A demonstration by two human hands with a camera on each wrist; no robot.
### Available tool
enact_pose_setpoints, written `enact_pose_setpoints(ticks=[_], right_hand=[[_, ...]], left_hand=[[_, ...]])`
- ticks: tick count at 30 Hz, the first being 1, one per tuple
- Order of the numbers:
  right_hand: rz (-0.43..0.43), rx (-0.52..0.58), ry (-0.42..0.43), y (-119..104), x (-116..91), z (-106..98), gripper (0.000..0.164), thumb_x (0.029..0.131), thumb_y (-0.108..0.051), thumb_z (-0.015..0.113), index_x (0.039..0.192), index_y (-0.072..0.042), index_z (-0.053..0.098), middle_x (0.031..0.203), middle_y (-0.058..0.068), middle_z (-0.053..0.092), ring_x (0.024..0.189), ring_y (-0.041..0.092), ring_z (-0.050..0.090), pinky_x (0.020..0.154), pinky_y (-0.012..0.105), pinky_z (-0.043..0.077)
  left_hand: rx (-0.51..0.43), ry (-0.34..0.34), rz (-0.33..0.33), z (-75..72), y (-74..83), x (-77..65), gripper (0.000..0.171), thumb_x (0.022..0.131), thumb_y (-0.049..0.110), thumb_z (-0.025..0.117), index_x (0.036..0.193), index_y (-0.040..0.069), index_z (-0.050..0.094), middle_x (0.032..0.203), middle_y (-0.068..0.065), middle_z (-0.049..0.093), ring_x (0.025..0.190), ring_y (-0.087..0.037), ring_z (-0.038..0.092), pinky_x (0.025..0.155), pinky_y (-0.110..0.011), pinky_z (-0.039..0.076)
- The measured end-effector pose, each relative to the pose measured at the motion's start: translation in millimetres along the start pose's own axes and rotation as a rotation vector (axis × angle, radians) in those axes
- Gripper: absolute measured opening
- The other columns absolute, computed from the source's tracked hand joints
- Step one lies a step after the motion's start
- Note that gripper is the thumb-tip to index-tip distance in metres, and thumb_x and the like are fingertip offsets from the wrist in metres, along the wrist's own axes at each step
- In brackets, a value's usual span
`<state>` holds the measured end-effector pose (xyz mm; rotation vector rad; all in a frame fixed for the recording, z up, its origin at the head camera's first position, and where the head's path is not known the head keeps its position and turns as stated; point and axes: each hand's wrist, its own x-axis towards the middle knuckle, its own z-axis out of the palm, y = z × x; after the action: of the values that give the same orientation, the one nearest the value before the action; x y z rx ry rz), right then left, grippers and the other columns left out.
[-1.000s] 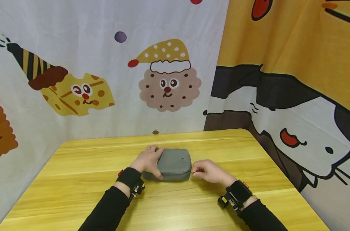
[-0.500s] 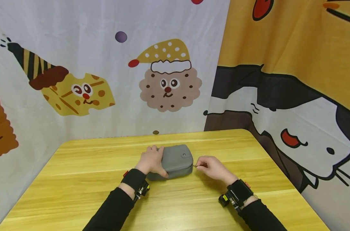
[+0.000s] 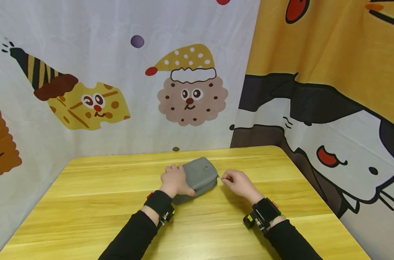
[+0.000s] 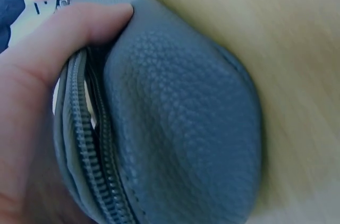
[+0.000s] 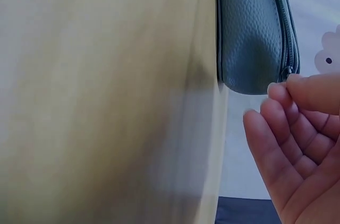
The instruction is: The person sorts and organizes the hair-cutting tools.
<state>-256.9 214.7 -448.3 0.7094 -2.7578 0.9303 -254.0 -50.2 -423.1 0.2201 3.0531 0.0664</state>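
A grey leather-like zip pouch (image 3: 201, 171) lies slantwise on the table, its snap-tab end toward the far right. My left hand (image 3: 175, 180) grips its near left end, thumb along the front side and fingers over the top. At the far right corner my right hand (image 3: 238, 182) pinches the small zipper pull (image 5: 287, 73) between thumb and index finger. In the left wrist view the zipper teeth (image 4: 87, 139) stand parted below my thumb, leaving a narrow gap. The pouch's inside hardly shows.
The pouch rests on a yellow wood-grain table (image 3: 197, 231). A printed curtain (image 3: 119, 141) with cartoon figures hangs just behind the table's far edge, and another cartoon print (image 3: 340, 151) hangs along the right side.
The pouch has turned counterclockwise, its right end swinging away from me. My right hand has moved forward with the zipper pull; my left hand has shifted slightly right, still gripping.
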Motion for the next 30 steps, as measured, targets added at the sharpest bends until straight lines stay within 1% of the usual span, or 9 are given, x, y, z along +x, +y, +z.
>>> enact_pose_setpoints(ticks=[2,6,13,15,19,22,24,30], right_hand=[[0.013,-0.015,0.003,0.5,3.5,0.3,0.011,0.093,-0.008,0.069,0.085,-0.015,0.066,0.076,-0.008,0.057,0.068,0.011,0.047,0.066,0.029,0.043],[0.028,-0.039,0.001,1.5,9.0,-0.7,0.01,0.092,-0.008,0.069,0.086,-0.014,0.066,0.076,-0.006,0.058,0.068,0.012,0.048,0.066,0.031,0.044],[0.06,-0.052,-0.016,2.7,16.4,-2.2,0.008,0.093,-0.01,0.069,0.087,-0.014,0.067,0.076,-0.006,0.058,0.068,0.013,0.049,0.066,0.032,0.044],[0.065,-0.057,-0.018,2.8,18.7,-2.5,0.008,0.093,-0.011,0.069,0.087,-0.014,0.066,0.075,-0.006,0.058,0.068,0.013,0.049,0.066,0.032,0.044],[0.051,-0.066,-0.02,2.1,23.0,-3.0,0.008,0.094,-0.01,0.068,0.087,-0.013,0.065,0.075,-0.005,0.058,0.066,0.013,0.049,0.065,0.032,0.044],[0.04,-0.068,-0.021,2.1,26.7,-2.7,0.008,0.094,-0.01,0.068,0.087,-0.011,0.065,0.075,-0.004,0.058,0.066,0.013,0.049,0.064,0.033,0.044],[0.044,-0.068,-0.021,2.8,29.1,-1.9,0.008,0.094,-0.01,0.068,0.087,-0.011,0.065,0.075,-0.003,0.059,0.066,0.013,0.05,0.064,0.033,0.044],[0.056,-0.07,-0.037,4.7,32.6,-0.9,0.007,0.094,-0.01,0.068,0.088,-0.011,0.066,0.076,-0.004,0.06,0.066,0.012,0.051,0.065,0.032,0.045]], left_hand=[[0.0,0.0,-0.026,0.3,2.8,0.2,0.127,0.059,0.079,0.074,0.149,-0.001,0.037,0.119,-0.028,0.05,0.099,-0.04,0.052,0.063,-0.045,0.05],[-0.013,-0.003,-0.073,2.0,7.8,0.5,0.127,0.059,0.08,0.074,0.149,-0.002,0.037,0.123,-0.029,0.049,0.099,-0.04,0.052,0.061,-0.045,0.049],[-0.044,-0.029,-0.141,-0.1,17.4,-1.3,0.132,0.059,0.079,0.074,0.153,-0.002,0.028,0.132,-0.031,0.045,0.101,-0.041,0.05,0.058,-0.045,0.046],[-0.041,-0.027,-0.16,-0.2,20.2,-1.5,0.133,0.059,0.079,0.074,0.153,-0.003,0.029,0.13,-0.031,0.046,0.1,-0.041,0.05,0.058,-0.046,0.047],[-0.021,-0.002,-0.196,0.8,25.5,-1.4,0.129,0.058,0.08,0.073,0.144,-0.008,0.036,0.12,-0.032,0.048,0.092,-0.04,0.051,0.057,-0.047,0.049],[-0.007,0.014,-0.213,1.0,28.2,-1.9,0.127,0.058,0.081,0.073,0.139,-0.011,0.039,0.114,-0.032,0.048,0.088,-0.041,0.051,0.056,-0.048,0.049],[0.002,0.022,-0.219,1.3,29.2,-2.3,0.128,0.059,0.081,0.072,0.139,-0.012,0.039,0.114,-0.032,0.048,0.088,-0.041,0.051,0.056,-0.048,0.049],[0.025,0.022,-0.223,1.8,28.1,-4.7,0.136,0.059,0.086,0.068,0.148,-0.009,0.031,0.119,-0.032,0.049,0.094,-0.041,0.052,0.06,-0.048,0.051]])
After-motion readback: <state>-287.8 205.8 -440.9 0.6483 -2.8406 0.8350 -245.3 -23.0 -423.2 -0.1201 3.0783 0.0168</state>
